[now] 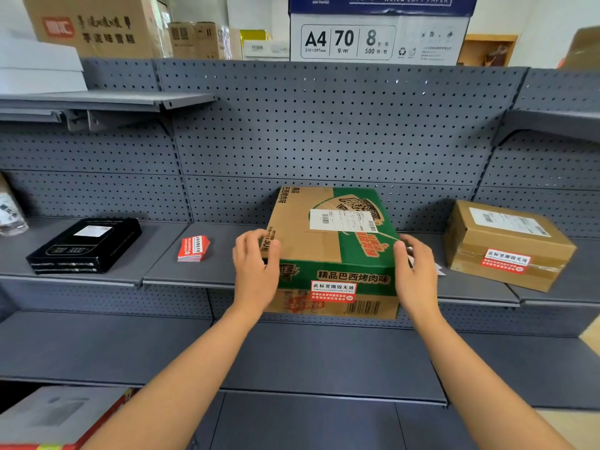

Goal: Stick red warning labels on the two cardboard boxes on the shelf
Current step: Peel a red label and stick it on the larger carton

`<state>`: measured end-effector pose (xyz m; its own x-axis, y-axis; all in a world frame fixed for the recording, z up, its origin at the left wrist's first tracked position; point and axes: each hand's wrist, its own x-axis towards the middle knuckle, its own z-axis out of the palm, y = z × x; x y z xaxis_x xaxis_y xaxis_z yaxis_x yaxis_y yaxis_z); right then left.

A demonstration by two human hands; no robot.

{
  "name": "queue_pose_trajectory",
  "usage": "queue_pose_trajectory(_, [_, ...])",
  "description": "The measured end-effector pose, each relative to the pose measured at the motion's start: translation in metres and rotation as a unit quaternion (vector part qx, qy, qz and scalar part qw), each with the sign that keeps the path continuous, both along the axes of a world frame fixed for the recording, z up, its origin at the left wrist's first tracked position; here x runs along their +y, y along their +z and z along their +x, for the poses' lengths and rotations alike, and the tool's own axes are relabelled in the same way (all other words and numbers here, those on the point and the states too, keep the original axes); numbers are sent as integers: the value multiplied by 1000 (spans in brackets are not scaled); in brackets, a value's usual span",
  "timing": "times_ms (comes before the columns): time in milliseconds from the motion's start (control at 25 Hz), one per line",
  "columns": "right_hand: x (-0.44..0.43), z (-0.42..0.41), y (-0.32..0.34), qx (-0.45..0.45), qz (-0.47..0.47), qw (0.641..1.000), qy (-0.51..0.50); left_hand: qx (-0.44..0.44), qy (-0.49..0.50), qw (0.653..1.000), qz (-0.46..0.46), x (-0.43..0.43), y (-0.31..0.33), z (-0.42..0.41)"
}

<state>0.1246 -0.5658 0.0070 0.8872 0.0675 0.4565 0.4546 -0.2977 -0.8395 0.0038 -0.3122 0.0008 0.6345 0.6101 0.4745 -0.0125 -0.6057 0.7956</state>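
Across the grey pegboard shelf [181,271] at chest height, we note the bigger items first: the green-and-tan cardboard box [331,248] sits mid-shelf, its near face overhanging the shelf lip, and a red warning label [333,291] is already stuck low on that face. Far right, well apart from it, the smaller brown box [506,245] rests at an angle and carries its own red label [505,261] on its near side. Left of centre lies a black flat box [86,245], and between it and the green box a small stack of spare red labels [193,249]. We hold the green box from both sides: our left hand [256,264] wraps its near left corner, fingers curled and pressed to the cardboard; our right hand [415,271] lies against the right edge, fingers loosely spread, and something small and white shows behind it, too hidden to name. Both boxes appear labelled, so we judge the task essentially done; squaring the green box on the shelf looks like what remains.
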Motion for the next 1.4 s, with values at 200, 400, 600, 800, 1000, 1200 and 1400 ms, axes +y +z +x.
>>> queue_pose_trajectory(200, [1,-11,1,82,110,990,30,-36,31,997,-56,17,-3,-12])
queue_pose_trajectory(400, [22,-11,5,85,101,989,61,-42,64,991,-106,63,3,-27])
queue_pose_trajectory(600, [43,62,15,128,58,989,46,-32,79,991,-104,66,9,-41])
queue_pose_trajectory(800, [61,133,19,188,10,981,54,-5,105,988,-117,49,10,-68])
queue_pose_trajectory(1000, [78,165,24,254,75,961,79,47,73,980,-178,36,1,-82])
queue_pose_trajectory(1200, [86,181,18,296,116,944,90,61,49,973,-217,42,-3,-90])
queue_pose_trajectory(1400, [86,155,17,281,140,946,79,51,43,971,-231,63,-11,-87])
